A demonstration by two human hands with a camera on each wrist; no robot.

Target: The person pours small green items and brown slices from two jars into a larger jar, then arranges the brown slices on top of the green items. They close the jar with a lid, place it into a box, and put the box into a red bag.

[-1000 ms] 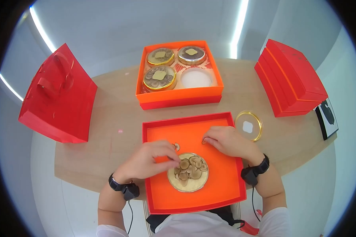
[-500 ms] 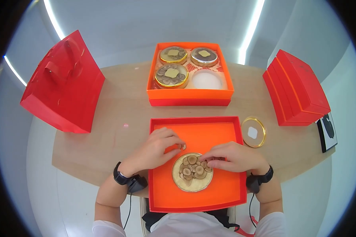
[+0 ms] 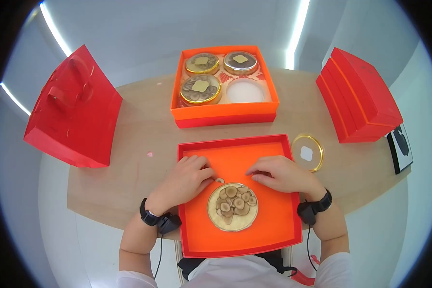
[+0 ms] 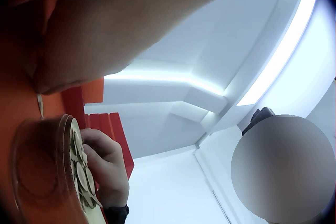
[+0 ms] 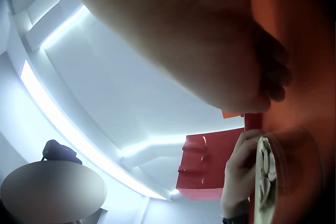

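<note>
My left hand (image 3: 189, 176) is beside the round clear tub, pinching a thin brownish dried slice (image 3: 220, 181) at its fingertips. In the left wrist view this slice (image 4: 41, 106) pokes out under the fingers, close over the tray floor. The clear tub (image 3: 233, 225) holds a pale pad with several dried slices (image 3: 239, 204) heaped on it. My right hand (image 3: 281, 174) is over the right side of the tray, its fingers loosely bent and nothing showing between them. Both hands are inside the red-rimmed orange tray (image 3: 264, 240).
A gold-rimmed clear lid (image 3: 317, 165) lies right of the tray. Behind, an orange box (image 3: 225, 113) holds three lidded tubs and a round white recess (image 3: 246, 91). A red bag (image 3: 77, 115) stands left, red boxes (image 3: 360, 96) right, with a black-and-white card (image 3: 401, 148) beside them.
The right hand went from the tray floor to the tub's slices, then back up and away without a visible slice. The left hand moved off the tub to the loose slice behind it.
</note>
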